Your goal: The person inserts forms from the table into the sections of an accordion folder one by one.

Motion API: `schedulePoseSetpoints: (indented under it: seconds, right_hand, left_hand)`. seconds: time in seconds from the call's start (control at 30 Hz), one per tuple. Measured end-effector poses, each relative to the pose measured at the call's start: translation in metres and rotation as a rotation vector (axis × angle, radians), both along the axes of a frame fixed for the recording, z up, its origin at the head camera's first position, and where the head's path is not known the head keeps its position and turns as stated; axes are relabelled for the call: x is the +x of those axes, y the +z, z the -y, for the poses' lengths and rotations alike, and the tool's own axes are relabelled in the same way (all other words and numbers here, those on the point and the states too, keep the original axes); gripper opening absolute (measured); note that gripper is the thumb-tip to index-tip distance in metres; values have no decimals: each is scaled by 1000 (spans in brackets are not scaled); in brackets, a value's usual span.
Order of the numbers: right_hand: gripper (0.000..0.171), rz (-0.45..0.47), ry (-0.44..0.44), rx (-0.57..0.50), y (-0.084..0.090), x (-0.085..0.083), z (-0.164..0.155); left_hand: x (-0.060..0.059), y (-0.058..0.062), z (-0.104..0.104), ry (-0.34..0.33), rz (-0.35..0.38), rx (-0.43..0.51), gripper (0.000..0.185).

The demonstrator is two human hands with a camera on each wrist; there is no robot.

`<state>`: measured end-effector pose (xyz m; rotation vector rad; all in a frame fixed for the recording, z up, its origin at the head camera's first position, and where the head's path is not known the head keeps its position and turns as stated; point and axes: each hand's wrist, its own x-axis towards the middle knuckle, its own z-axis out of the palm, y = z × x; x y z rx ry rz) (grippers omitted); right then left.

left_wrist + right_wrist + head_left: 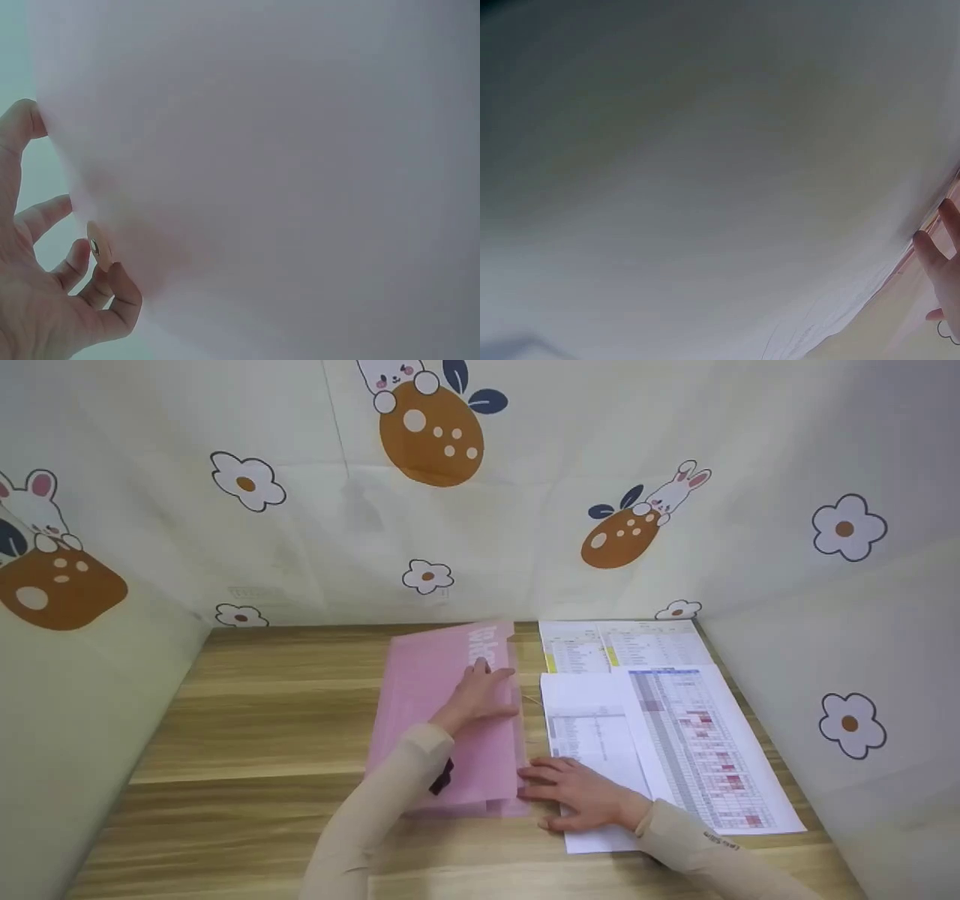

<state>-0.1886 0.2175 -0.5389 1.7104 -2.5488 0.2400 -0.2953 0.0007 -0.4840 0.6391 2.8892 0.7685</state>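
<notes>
A pink translucent folder [420, 720] with pale lettering lies flat on the wooden table. My left hand [480, 690] reaches over its upper right part, fingers spread and bent, fingertips touching it. In the left wrist view, a small tan disc [100, 246] with a metal centre sits by the fingers of that hand; whether they grip it I cannot tell. My right hand [585, 795] lies across the lower left of the printed sheets [589, 712], fingers extended, fingertips at the folder's lower right edge. The right wrist view shows only some of its fingers [930, 255].
Another sheet with a coloured table [697, 750] overlaps the right side of those papers. More printed pages [652, 645] lie behind, near the back edge. Wood-grain tabletop [270, 720] shows on the left. A patterned cloth [525, 510] hangs around the table.
</notes>
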Motion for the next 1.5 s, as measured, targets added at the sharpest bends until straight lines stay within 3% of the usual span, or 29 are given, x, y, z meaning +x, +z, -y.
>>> schedulePoseSetpoints:
  seconds: [0.33,0.77,1.07,1.5]
  right_hand:
    - [50,-19,13,-19,-2,-1,-1]
    - [51,-6,13,-28,-2,-2,-2]
    - [53,9,18,-27,-2,-2,-2]
    - [54,17,11,-12,-2,-1,-1]
  left_hand:
    - [-4,14,10,7,44,90,64]
    - [-5,29,26,-12,-2,261,56]
    - [-7,39,35,-4,25,311,54]
    - [-7,40,48,24,74,465,51]
